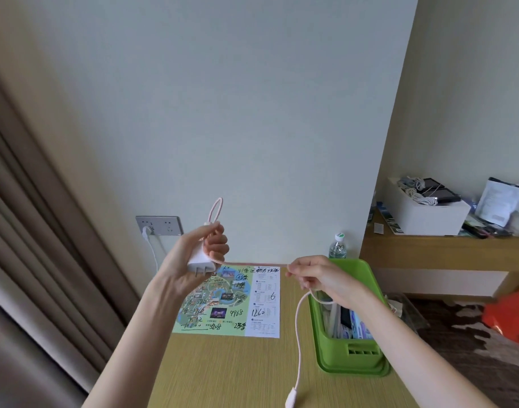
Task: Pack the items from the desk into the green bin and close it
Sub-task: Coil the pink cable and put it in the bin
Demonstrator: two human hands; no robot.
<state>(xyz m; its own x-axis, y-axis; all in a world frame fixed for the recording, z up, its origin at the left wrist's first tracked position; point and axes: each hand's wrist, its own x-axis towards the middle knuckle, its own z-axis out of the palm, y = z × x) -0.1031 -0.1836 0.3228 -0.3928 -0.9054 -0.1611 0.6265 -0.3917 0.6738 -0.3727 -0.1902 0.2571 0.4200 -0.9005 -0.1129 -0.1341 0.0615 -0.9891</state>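
Left hand (175, 260) is curled round a white charger (198, 257), up in the air to the left of the green bin (352, 365). A pink cable (298, 334) loops out above this hand, then runs tight across to the right hand (317, 276), which pinches it over the back of the bin. From there the cable hangs down past the bin's left side. The bin stands open on the desk (237, 372) with things inside. A map (231, 301) lies flat just left of the bin. A bottle (338, 247) stands behind the bin.
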